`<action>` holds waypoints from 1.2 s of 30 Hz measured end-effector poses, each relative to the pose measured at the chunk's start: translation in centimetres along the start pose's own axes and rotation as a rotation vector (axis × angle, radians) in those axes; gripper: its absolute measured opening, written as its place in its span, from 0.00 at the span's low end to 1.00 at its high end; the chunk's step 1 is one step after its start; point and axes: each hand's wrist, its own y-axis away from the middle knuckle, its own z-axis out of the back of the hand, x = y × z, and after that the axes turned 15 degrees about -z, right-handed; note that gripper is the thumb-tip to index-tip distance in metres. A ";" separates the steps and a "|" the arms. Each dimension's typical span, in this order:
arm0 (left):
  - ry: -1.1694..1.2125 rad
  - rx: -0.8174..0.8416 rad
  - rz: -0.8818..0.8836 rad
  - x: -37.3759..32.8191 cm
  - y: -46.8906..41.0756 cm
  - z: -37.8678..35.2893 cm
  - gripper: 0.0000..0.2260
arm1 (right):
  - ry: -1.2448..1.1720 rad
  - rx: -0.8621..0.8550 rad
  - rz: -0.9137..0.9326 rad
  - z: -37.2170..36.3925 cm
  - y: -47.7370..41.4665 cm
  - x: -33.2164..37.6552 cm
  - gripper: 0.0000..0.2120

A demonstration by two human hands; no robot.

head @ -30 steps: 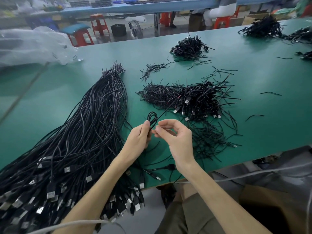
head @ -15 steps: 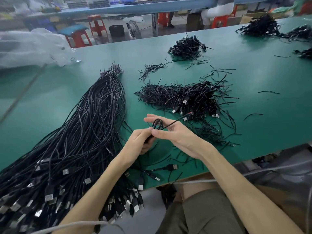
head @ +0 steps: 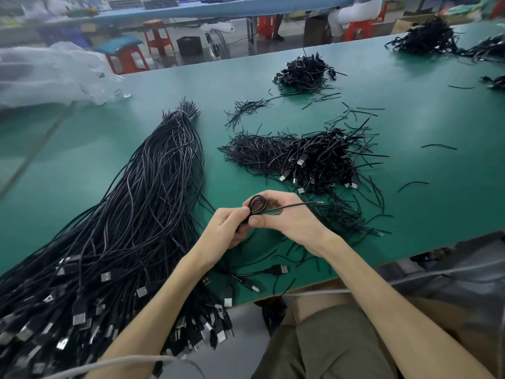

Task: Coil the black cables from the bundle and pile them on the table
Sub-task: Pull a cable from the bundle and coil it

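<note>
Across the table [head: 410, 110], a large bundle [head: 142, 214] was left uncoiled, a pile [head: 319, 160] was built right of it, and one coil [head: 258, 205] was gripped by left hand [head: 231, 228] and right hand [head: 289, 217].

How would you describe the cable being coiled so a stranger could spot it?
On the green table, a long bundle lies left, a pile of coiled cables in the middle. Near the front edge, the left hand and right hand hold one cable wound into a loop. Only this one is off the table, its straight end poking right.
</note>
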 end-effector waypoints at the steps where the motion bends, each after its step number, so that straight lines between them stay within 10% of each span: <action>1: 0.001 -0.006 0.002 0.0 0.0 0.0 0.18 | 0.010 -0.017 0.015 -0.1 0.0 0.1 0.14; 22: 0.058 -0.138 0.011 -0.1 0.0 0.2 0.20 | -0.244 -0.172 -0.110 -2.5 0.9 -0.1 0.06; 36: -0.042 -0.187 -0.035 -0.4 0.0 -0.1 0.25 | 0.015 -0.412 -0.055 -4.4 1.4 0.7 0.05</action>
